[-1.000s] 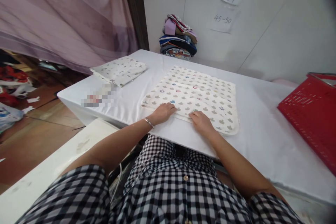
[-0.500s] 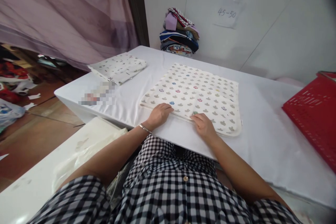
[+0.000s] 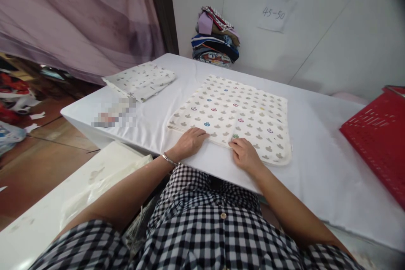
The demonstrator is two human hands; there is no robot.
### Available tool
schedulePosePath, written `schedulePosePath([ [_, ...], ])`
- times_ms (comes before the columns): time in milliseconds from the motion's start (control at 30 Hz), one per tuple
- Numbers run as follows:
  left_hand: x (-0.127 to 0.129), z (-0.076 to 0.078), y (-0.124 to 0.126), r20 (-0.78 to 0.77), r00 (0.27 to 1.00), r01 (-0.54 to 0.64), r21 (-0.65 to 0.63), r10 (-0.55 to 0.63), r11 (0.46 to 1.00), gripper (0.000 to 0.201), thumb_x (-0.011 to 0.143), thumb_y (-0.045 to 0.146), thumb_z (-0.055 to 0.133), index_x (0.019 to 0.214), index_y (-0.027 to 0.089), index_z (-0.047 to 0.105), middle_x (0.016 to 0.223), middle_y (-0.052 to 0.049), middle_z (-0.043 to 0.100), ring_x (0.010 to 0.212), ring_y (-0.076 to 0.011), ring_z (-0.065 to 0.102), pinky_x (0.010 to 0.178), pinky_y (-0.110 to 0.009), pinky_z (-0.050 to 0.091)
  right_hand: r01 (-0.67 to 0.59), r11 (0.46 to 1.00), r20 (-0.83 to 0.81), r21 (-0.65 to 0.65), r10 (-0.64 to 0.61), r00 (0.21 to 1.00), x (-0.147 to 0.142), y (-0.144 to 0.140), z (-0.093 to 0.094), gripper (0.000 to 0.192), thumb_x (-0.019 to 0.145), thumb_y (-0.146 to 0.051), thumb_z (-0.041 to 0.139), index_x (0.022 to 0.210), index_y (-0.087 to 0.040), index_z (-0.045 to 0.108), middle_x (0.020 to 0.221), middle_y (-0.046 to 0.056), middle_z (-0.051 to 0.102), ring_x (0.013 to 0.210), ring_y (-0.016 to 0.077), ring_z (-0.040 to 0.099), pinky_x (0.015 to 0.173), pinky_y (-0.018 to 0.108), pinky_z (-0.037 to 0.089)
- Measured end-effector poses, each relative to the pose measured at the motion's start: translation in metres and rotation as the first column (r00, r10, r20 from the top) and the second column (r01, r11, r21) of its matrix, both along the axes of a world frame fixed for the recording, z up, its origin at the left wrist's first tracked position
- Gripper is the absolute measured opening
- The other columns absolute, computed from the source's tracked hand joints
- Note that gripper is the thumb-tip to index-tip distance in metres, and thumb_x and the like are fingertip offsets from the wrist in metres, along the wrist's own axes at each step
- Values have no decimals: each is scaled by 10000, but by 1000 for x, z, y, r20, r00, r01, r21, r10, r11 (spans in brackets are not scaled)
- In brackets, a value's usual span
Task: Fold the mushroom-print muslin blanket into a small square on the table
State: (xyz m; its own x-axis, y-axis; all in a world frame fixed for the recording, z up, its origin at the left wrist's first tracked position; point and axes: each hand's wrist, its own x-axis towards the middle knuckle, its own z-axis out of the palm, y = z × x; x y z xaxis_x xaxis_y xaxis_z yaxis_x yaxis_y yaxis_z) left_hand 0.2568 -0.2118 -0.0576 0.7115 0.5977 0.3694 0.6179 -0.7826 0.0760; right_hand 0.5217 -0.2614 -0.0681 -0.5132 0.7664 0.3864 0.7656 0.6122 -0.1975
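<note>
A folded white cloth (image 3: 234, 109) with grey and coloured small prints lies flat on the white-covered table (image 3: 316, 143), close to my body. My left hand (image 3: 190, 141) is closed at its near edge, fingertips pressed on the fabric. A little to the right, my right hand (image 3: 245, 152) pinches the same edge between thumb and fingers. Part of each hand's grip is hidden from above. Beyond my left hand, at the table's left end, rests a second folded printed cloth (image 3: 142, 80).
A red plastic basket (image 3: 376, 135) stands at the right. Folded fabrics are stacked (image 3: 215, 42) against the wall behind the table. On my left are a white surface with clear plastic (image 3: 104, 181) and a pink curtain (image 3: 85, 17).
My left hand has shifted slightly left and down along the cloth's near edge. The right hand stays almost in place, and the cloth lies as before.
</note>
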Motion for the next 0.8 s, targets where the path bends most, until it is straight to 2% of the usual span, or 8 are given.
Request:
schedulePosePath([
  [200,1,1,7,-55,998,5,46,-2,999,269,919,168,382,1057,160,613,1017,-81,634,924,-188,557,825,-357,464,-3,1000,24,-8,3,1000,1,-1,2,316,793,-65,455,1054,-141,616,1041,115,584,953,239,501,832,377,454],
  [367,2,-5,11,-24,1000,-10,89,12,996,255,911,166,400,1056,151,609,1003,-91,646,908,-184,577,804,-347,475,-19,1000,15,20,18,1000,3,-2,1,371,798,-60,436,1115,-158,601,1061,116,593,969,240,521,836,387,476],
  [600,0,-5,11,19,1000,-1,33,1,999,277,874,152,426,1104,164,580,1003,-83,641,925,-185,575,817,-347,470,13,998,-65,61,-9,998,7,1,-7,426,824,-66,381,1183,-180,580,1021,97,645,958,221,568,819,380,515],
  [800,2,1,7,12,1000,16,-12,-16,1000,290,862,269,505,1125,168,576,1073,-97,618,979,-211,548,854,-362,443,48,997,-132,66,-39,991,8,1,-9,405,833,-75,380,1158,-191,593,1037,84,654,949,209,584,820,369,522],
])
